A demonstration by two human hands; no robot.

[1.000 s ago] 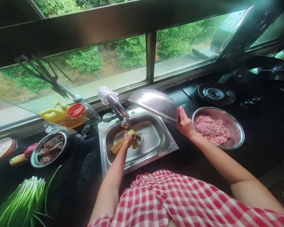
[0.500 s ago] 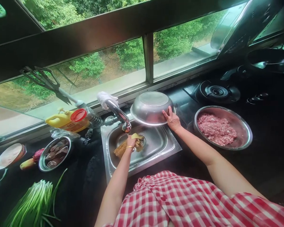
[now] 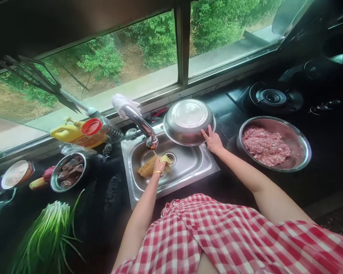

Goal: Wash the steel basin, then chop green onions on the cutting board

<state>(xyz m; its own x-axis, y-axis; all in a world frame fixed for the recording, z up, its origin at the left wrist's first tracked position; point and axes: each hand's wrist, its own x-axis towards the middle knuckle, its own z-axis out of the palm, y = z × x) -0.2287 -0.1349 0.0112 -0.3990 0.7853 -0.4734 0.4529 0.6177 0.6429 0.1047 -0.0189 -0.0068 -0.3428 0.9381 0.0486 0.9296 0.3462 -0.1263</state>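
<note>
My left hand (image 3: 159, 166) is closed on a yellow-brown scrubbing sponge (image 3: 148, 166) inside the steel sink (image 3: 188, 167), just under the tap (image 3: 140, 122). My right hand (image 3: 212, 141) has its fingers spread and touches the rim of an upturned steel bowl (image 3: 188, 121). That bowl lies bottom-up at the sink's back right corner. The tap's spout has a white cloth wrapped round its top.
A steel bowl of minced meat (image 3: 274, 142) stands right of the sink, near a gas burner (image 3: 271, 97). Left of the sink are a yellow oil bottle (image 3: 80, 133), a small bowl of dark pieces (image 3: 68, 172), a covered dish (image 3: 17, 173) and green chives (image 3: 45, 236).
My right hand tipped the steel bowl over and set it bottom-up at the sink's back corner, then loosened to spread fingers. My left hand kept the sponge under the tap.
</note>
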